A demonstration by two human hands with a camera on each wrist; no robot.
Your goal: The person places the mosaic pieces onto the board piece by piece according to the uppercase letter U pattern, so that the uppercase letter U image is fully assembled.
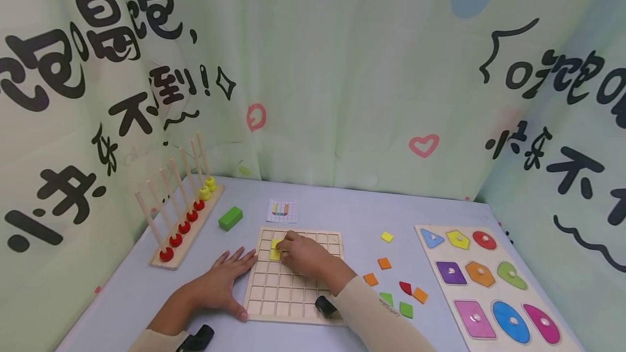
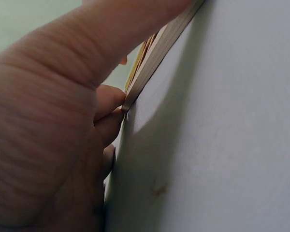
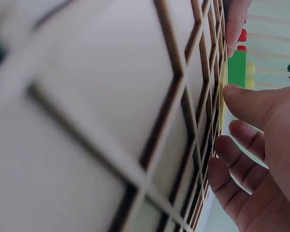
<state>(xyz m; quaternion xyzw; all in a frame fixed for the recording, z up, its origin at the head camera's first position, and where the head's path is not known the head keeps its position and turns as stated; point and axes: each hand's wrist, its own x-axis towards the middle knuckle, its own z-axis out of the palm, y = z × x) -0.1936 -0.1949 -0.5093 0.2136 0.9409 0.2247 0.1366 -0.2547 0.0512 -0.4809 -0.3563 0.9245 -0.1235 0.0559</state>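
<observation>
A wooden grid board (image 1: 281,308) lies flat on the table, with yellow square tiles (image 1: 274,255) set in cells of its upper left part. My left hand (image 1: 221,282) is spread along the board's left side, thumb at the lower corner and fingertips against the edge. Over the board, my right hand (image 1: 307,255) reaches to the yellow tiles. In the right wrist view its thumb (image 3: 241,99) touches the yellow strip of tile, while the other fingers bend loosely near the surface. Part of the tiles is hidden under the right hand.
Loose orange tiles (image 1: 384,263), green tiles (image 1: 406,309) and a red piece (image 1: 405,288) lie right of the board. A shape puzzle (image 1: 457,281) is farther right. Behind are a pattern card (image 1: 289,211), a green block (image 1: 230,218) and a bead stand (image 1: 168,262).
</observation>
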